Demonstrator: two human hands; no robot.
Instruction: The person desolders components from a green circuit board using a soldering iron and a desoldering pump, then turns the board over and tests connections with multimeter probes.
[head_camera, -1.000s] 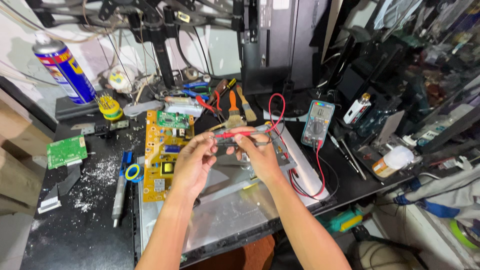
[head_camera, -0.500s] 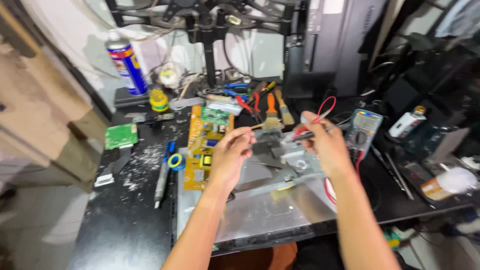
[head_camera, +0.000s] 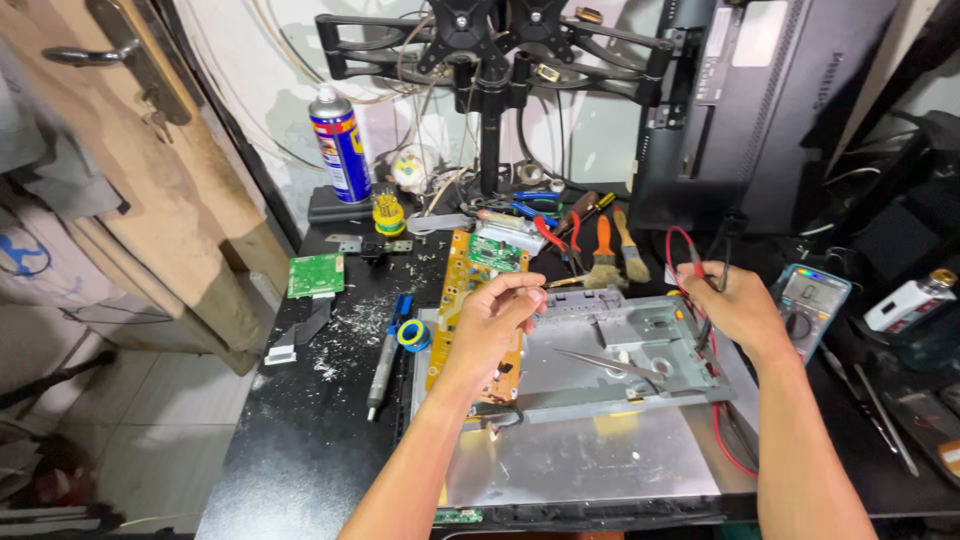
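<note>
My left hand (head_camera: 497, 322) hovers over a yellow circuit board (head_camera: 455, 290), thumb and fingertips pinched together with nothing visible between them. My right hand (head_camera: 728, 300) is closed on the red and black multimeter probes (head_camera: 697, 262), whose leads loop up and trail down the right side. Just right of that hand lies the teal multimeter (head_camera: 812, 298). Both hands are above a grey metal monitor chassis (head_camera: 600, 440). Between them, a pair of tweezers (head_camera: 610, 364) rests on the chassis. A small green board (head_camera: 495, 252) sits at the top of the yellow one.
A blue spray can (head_camera: 340, 145) stands at the back left, and a monitor stand (head_camera: 490, 110) and black monitor back (head_camera: 760, 100) at the rear. Brushes and screwdrivers (head_camera: 600, 240) lie behind the chassis. A green board (head_camera: 316, 275), solder roll (head_camera: 412, 335) and pen-shaped tool (head_camera: 380, 365) lie left.
My hands have parted. The left let go of the probes and moved over the yellow board; the right carried the probes right, toward the multimeter. The view has shifted left.
</note>
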